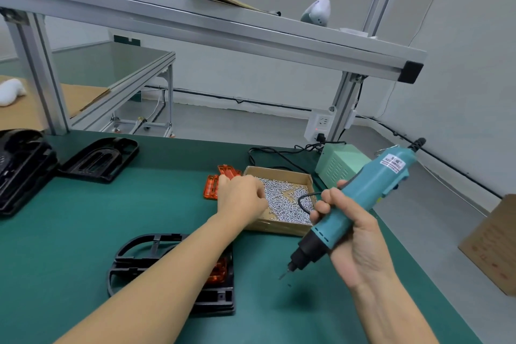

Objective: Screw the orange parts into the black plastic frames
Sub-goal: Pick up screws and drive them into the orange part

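A black plastic frame [139, 254] lies on the green mat near me, with an orange part [219, 271] seated in it, partly hidden by my left forearm. My left hand [240, 195] reaches into the cardboard box of small silver screws [290, 201], fingers curled down among them; whether it holds a screw is hidden. My right hand [354, 234] grips a teal electric screwdriver [363, 198], bit pointing down-left above the mat. More orange parts [215, 184] lie just left of the box.
Another black frame [100, 160] and a stack of black frames [19, 170] sit at the left. A pale green power supply [343, 163] with cables stands behind the box. An aluminium shelf frame [195, 28] spans overhead. A cardboard box [491, 243] stands off the table's right edge.
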Tool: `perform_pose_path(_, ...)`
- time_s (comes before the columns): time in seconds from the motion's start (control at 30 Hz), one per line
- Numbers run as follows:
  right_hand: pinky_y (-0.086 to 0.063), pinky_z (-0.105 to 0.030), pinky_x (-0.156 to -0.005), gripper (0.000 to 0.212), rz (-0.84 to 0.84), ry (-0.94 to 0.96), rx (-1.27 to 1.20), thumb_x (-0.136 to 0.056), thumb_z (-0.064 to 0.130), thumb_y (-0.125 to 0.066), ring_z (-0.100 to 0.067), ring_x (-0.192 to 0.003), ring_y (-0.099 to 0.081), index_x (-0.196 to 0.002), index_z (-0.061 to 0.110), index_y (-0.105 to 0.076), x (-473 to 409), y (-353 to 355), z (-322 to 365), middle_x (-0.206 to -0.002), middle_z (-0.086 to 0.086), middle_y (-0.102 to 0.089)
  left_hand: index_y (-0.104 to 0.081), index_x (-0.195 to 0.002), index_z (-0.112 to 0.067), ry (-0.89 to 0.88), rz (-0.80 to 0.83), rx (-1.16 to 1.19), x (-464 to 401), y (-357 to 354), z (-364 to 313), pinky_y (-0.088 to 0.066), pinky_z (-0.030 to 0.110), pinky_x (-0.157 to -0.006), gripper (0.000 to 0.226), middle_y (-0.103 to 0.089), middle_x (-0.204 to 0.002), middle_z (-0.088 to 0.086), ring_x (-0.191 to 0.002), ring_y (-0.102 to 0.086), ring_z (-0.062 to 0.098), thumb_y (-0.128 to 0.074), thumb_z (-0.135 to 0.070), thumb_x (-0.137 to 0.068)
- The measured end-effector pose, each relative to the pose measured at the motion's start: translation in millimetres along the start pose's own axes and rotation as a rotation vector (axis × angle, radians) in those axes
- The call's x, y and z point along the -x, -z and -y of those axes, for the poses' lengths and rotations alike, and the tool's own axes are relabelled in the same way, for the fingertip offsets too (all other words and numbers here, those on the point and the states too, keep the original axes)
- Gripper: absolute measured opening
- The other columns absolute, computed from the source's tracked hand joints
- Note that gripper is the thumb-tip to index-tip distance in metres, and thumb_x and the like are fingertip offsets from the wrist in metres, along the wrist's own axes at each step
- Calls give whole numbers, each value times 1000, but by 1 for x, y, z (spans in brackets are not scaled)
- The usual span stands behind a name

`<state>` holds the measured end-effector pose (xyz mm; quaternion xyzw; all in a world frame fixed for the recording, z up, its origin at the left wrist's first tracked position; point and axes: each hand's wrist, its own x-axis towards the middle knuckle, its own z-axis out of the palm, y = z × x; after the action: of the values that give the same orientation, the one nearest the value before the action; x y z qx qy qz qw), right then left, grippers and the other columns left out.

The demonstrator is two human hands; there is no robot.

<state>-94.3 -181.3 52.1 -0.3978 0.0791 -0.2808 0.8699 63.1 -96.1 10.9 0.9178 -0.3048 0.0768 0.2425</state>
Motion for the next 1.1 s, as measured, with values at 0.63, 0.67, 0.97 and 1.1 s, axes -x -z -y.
perform_pose_path(0.63, -53, -21, -62, 17, 87, 46, -41, -83, 20, -59, -7, -53, -50, -92, 26, -72, 9, -20, -4, -61, 7, -45, -77, -82, -24, 155, 49, 1090, 72, 46, 30, -44, 6, -71, 18, -72, -79, -14, -77, -61, -8, -72, -7, -81)
perform_pose_path(0.67, -51, -20, -59, 16, 90, 47, -48, -84, 24, -58, -5, -51, -46, -92, 27, -71, 9, -23, -6, -59, 9, -42, -77, -83, -22, 163, 54, 1135, 79, 50, 32, -44, 7, -71, 19, -72, -78, -13, -76, -61, -6, -71, -4, -81)
perform_pose_path(0.97, -49, -17, -63, 13, 168, 121, -120, -82, 21, -55, -1, -57, -47, -90, 28, -62, 17, -42, -20, -67, 12, -42, -74, -79, -20, 313, 79, 1354, 126, 76, 44, -43, 19, -73, 14, -71, -75, -5, -68, -60, -1, -67, -9, -84)
perform_pose_path(1.1, -47, -16, -55, 7, 143, 124, -127, -85, 25, -55, 0, -48, -43, -86, 28, -61, 24, -54, -21, -57, 13, -38, -75, -77, -16, 339, 62, 1475, 137, 75, 47, -44, 22, -71, 6, -70, -74, 5, -68, -58, 7, -70, -14, -79)
